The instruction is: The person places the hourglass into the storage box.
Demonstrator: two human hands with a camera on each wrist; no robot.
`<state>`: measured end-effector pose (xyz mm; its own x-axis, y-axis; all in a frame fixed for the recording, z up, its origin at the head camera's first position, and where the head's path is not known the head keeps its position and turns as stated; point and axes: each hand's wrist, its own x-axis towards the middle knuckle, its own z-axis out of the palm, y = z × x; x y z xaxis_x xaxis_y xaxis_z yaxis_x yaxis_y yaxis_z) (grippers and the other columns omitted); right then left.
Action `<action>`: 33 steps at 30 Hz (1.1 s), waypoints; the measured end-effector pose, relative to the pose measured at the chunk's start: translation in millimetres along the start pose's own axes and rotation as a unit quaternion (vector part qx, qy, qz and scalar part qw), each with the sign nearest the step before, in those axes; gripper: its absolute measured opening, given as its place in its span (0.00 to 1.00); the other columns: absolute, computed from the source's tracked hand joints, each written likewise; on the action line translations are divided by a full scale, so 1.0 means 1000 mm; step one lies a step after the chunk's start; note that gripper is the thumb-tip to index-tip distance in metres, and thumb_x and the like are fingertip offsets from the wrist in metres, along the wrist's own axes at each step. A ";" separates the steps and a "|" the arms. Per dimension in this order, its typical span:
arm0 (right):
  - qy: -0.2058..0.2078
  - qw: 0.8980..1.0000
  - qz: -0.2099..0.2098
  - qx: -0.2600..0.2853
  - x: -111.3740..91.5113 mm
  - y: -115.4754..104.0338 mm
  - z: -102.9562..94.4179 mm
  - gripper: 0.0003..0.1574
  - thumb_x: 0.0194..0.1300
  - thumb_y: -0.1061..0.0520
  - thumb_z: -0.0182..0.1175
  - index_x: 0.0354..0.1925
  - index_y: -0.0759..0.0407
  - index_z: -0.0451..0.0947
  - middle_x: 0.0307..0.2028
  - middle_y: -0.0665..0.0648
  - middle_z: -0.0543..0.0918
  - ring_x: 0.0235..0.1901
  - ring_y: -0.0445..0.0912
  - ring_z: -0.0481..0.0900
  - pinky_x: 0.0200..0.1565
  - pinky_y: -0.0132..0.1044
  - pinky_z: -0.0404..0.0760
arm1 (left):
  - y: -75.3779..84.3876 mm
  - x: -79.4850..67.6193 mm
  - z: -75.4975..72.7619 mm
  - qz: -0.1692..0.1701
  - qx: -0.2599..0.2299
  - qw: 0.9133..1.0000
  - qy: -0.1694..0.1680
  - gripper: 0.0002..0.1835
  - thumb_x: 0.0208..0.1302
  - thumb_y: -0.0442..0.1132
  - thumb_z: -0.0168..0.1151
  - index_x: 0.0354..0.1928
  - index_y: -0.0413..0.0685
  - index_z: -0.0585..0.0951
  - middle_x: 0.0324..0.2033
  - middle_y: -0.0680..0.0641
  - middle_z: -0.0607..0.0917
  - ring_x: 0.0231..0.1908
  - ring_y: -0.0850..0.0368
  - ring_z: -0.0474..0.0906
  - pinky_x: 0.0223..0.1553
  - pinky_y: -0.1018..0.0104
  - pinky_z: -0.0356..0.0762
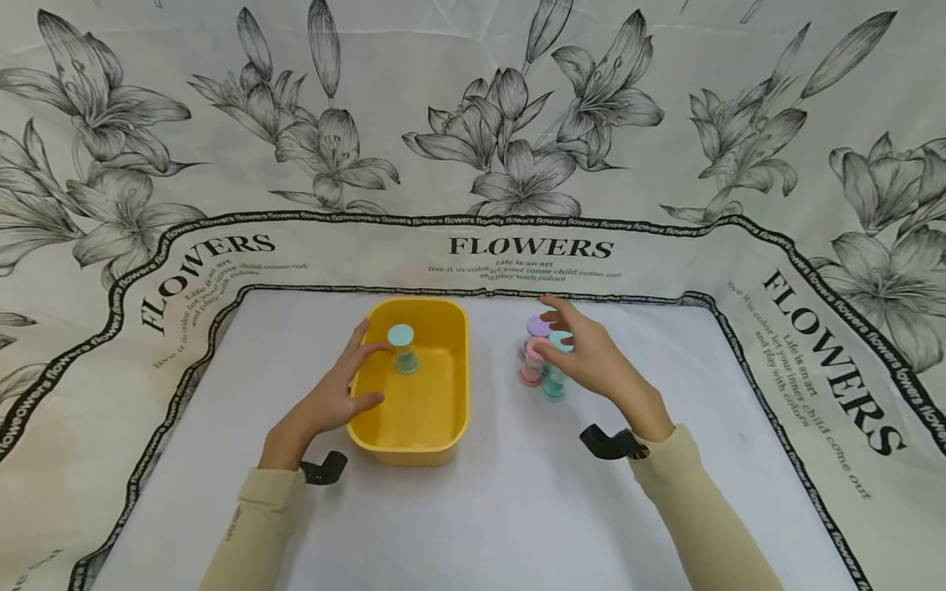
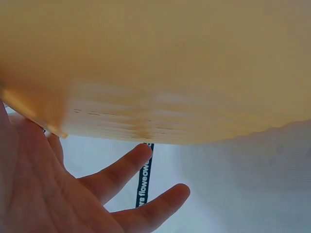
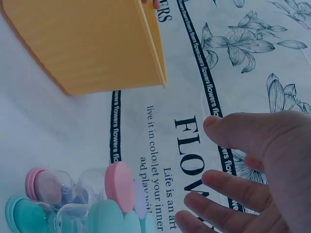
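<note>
My left hand (image 1: 338, 392) is at the left rim of a yellow tub (image 1: 443, 394), thumb and forefinger spread over its inside. In the left wrist view, two straight fingers (image 2: 119, 171) show outside the tub's wall. A sand timer (image 1: 404, 346) with a light blue cap stands upright inside the tub, close to the forefinger. My right hand (image 1: 587, 353) hovers with parted fingers over a cluster of sand timers and holds nothing. Among them are a pink timer (image 1: 530, 373), a purple-capped timer (image 1: 537, 327) and a teal timer (image 1: 553, 390); the hand partly hides the group.
A white tabletop (image 1: 473, 525) carries the tub and the timers. Along its back and sides runs a cloth (image 1: 355, 254) printed with flowers and lettering. Black wrist mounts (image 1: 613, 442) jut from both wrists.
</note>
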<state>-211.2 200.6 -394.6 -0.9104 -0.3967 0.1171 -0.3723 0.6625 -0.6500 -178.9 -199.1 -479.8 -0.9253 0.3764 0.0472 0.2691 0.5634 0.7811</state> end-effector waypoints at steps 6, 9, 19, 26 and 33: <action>0.025 1.000 0.015 -0.005 -0.010 0.013 -0.003 0.45 0.70 0.54 0.67 0.77 0.57 0.58 0.65 0.69 0.77 0.64 0.64 0.77 0.59 0.59 0.81 | 0.002 -0.001 -0.001 -0.005 0.017 1.000 0.002 0.38 0.65 0.51 0.66 0.74 0.54 0.66 0.83 0.46 0.34 0.81 0.32 0.37 0.72 0.24 0.50; 0.034 0.999 0.027 0.001 -0.015 0.020 -0.004 0.45 0.70 0.52 0.67 0.77 0.58 0.58 0.65 0.69 0.77 0.64 0.65 0.76 0.60 0.60 0.81 | 0.000 -0.001 0.000 0.002 0.026 1.000 0.005 0.38 0.66 0.54 0.65 0.74 0.54 0.66 0.83 0.45 0.36 0.81 0.32 0.38 0.72 0.24 0.51; 0.058 0.996 0.071 0.002 -0.034 0.045 -0.008 0.45 0.70 0.49 0.66 0.77 0.59 0.59 0.68 0.68 0.75 0.66 0.64 0.73 0.62 0.61 0.79 | 0.001 -0.002 -0.003 0.004 0.038 0.999 0.008 0.39 0.67 0.56 0.64 0.76 0.54 0.65 0.83 0.45 0.37 0.81 0.32 0.40 0.71 0.23 0.51; 0.070 0.994 0.082 0.000 -0.040 0.057 -0.008 0.43 0.71 0.49 0.65 0.75 0.60 0.61 0.69 0.68 0.74 0.66 0.66 0.73 0.61 0.62 0.79 | 0.002 -0.002 -0.004 0.004 0.044 0.999 0.007 0.40 0.67 0.60 0.63 0.77 0.57 0.64 0.84 0.46 0.37 0.81 0.32 0.41 0.70 0.23 0.53; 0.078 0.992 0.094 -0.012 -0.041 0.067 -0.007 0.44 0.71 0.48 0.66 0.75 0.63 0.62 0.67 0.71 0.74 0.65 0.66 0.73 0.59 0.62 0.80 | 0.003 -0.002 -0.004 0.001 0.057 0.998 0.006 0.38 0.67 0.53 0.64 0.77 0.55 0.65 0.84 0.46 0.38 0.80 0.32 0.42 0.71 0.24 0.53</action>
<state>-200.4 265.4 -437.0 -0.9803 -0.1631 0.1116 -0.1960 0.7306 -0.6541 -177.4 -201.2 -474.6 -0.9275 0.3693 0.0571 0.2992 0.6424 0.7055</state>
